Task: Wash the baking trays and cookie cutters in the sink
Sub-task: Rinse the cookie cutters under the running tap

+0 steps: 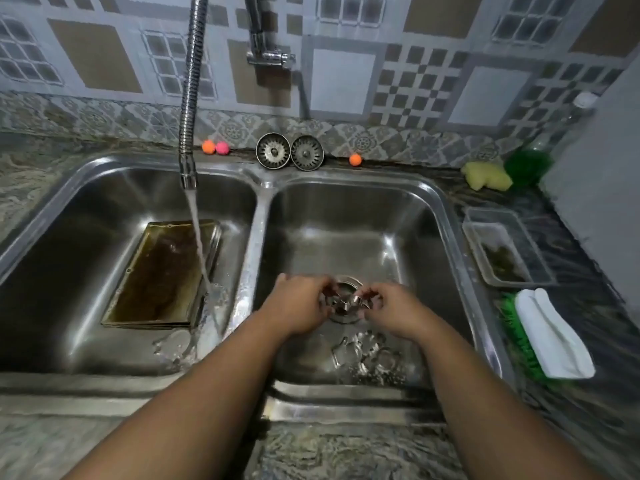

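Both hands meet over the drain [347, 281] of the right basin of a steel double sink [254, 237]. The left hand [298, 306] and right hand [391, 311] each pinch an end of a metal cutter [348, 303] with curled fingers, holding it between them just above the basin floor. More cutters [367, 355] lie in a loose cluster on the floor nearer the camera, wet and blurred.

In the left basin a stained tray [162, 275] lies flat. Water runs from the hose tap [189, 98] and strikes at the tray's right edge, splashing toward the near side.

Two strainers [290, 151] lean against the far wall behind the divider, with small orange and pink balls [214, 147] beside them. On the right counter sit a yellow sponge [485, 174], a clear tub [505, 247] and a white-handled brush [550, 334].
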